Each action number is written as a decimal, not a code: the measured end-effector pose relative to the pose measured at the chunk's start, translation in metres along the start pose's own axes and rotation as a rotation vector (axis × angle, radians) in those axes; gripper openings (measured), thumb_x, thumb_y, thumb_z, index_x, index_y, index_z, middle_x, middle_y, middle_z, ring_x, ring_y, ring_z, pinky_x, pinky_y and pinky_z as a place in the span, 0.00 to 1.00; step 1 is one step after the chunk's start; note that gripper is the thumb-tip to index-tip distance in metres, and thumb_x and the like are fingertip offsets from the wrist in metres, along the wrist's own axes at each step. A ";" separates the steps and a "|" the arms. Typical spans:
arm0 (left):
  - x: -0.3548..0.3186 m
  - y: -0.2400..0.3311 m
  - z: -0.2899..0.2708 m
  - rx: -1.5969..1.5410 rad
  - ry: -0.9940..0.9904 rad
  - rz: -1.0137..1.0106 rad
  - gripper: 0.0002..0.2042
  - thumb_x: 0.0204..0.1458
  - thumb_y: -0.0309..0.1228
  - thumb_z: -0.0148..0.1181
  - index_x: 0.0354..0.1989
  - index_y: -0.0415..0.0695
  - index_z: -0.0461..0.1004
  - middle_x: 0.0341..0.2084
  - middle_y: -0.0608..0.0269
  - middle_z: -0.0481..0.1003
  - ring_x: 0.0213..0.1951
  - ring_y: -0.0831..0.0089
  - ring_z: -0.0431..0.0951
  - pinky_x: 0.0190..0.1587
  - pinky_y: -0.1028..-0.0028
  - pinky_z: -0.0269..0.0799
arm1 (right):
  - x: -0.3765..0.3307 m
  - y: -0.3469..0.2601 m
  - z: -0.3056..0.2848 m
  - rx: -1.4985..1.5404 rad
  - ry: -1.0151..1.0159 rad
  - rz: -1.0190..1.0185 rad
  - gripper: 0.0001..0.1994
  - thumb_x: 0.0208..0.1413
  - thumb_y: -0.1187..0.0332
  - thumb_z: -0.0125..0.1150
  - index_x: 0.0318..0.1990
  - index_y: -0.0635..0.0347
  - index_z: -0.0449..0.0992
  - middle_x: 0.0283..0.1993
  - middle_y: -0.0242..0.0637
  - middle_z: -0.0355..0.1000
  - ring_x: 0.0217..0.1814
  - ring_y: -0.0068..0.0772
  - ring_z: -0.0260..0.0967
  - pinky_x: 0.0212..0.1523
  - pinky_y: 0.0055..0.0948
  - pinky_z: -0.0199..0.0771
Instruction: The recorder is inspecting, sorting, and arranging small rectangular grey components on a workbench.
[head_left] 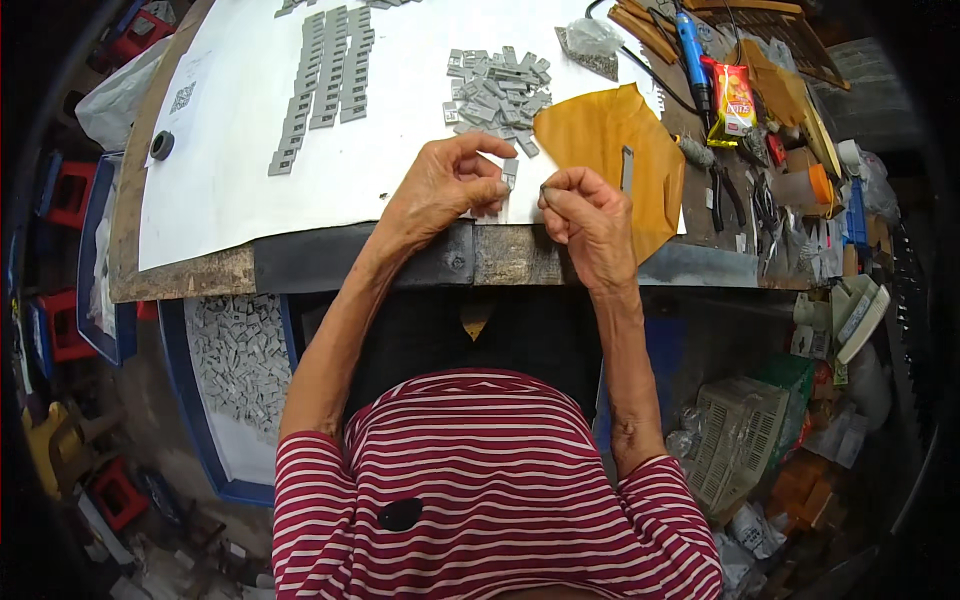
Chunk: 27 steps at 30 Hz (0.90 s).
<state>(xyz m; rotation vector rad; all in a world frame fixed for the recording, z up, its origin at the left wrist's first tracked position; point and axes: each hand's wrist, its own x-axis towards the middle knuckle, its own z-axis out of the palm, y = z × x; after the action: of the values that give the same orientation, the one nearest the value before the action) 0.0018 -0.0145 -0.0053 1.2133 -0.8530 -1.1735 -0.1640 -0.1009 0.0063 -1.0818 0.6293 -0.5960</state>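
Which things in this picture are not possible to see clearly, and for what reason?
All in the head view:
- Left hand: it pinches a small grey part, whose shape is too small to tell.
- Right hand: curled fingers hide whatever it pinches.
- Grey rows: cut off by the top edge.
- Blue tray of grey pieces: partly hidden under the bench.
- Tools at the right: bent and crowded near the rim.
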 end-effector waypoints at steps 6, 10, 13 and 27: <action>-0.002 0.001 0.001 -0.023 0.011 0.005 0.12 0.45 0.22 0.57 0.41 0.37 0.70 0.19 0.65 0.73 0.21 0.82 0.71 0.24 0.83 0.68 | 0.005 0.007 0.002 -0.037 0.014 0.001 0.04 0.48 0.77 0.53 0.31 0.68 0.70 0.24 0.34 0.68 0.19 0.16 0.61 0.19 0.13 0.58; -0.001 0.003 0.001 0.006 0.018 -0.010 0.11 0.45 0.23 0.58 0.39 0.38 0.69 0.19 0.64 0.73 0.21 0.81 0.72 0.25 0.82 0.69 | 0.004 0.007 0.005 -0.112 0.016 -0.019 0.04 0.48 0.76 0.54 0.32 0.67 0.70 0.22 0.31 0.68 0.19 0.15 0.61 0.19 0.13 0.58; -0.001 0.002 0.000 -0.003 0.018 -0.021 0.10 0.47 0.25 0.57 0.38 0.38 0.68 0.19 0.61 0.74 0.22 0.79 0.73 0.26 0.82 0.69 | 0.004 0.011 0.008 -0.156 0.004 -0.023 0.05 0.48 0.75 0.55 0.32 0.67 0.71 0.21 0.30 0.67 0.18 0.14 0.61 0.19 0.12 0.58; -0.002 -0.004 -0.002 -0.082 0.039 -0.003 0.08 0.52 0.29 0.52 0.35 0.37 0.67 0.19 0.57 0.74 0.20 0.79 0.73 0.26 0.84 0.69 | 0.004 0.018 0.024 -0.198 0.081 -0.089 0.05 0.50 0.76 0.55 0.34 0.67 0.68 0.23 0.30 0.67 0.20 0.14 0.63 0.19 0.12 0.60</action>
<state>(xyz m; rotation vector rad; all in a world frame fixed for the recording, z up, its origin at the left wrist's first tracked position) 0.0024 -0.0116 -0.0097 1.1675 -0.7675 -1.1726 -0.1411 -0.0826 -0.0032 -1.2811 0.7247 -0.6669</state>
